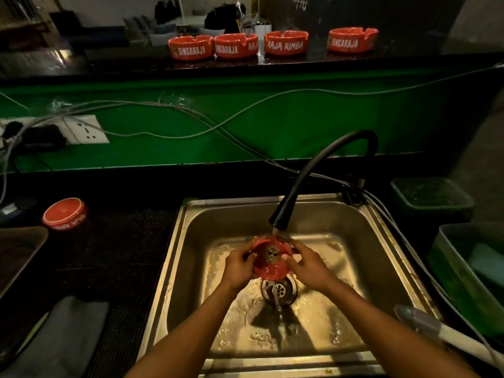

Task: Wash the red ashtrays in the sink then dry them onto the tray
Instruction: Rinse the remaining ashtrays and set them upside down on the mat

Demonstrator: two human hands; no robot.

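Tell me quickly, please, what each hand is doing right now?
Left hand: grips the round red ashtray under the tap.
Right hand: holds the same ashtray's other side.

both hands, left hand (pixel 236 264) and right hand (pixel 308 264), hold a red ashtray (pixel 271 259) tilted under the running black faucet (pixel 321 170) above the steel sink (pixel 191 241). four more ashtrays (pixel 272 44) line the upper ledge. another ashtray (pixel 65 213) lies upside down on the dark worktop (pixel 114 249) beside a metal tray (pixel 19 252).
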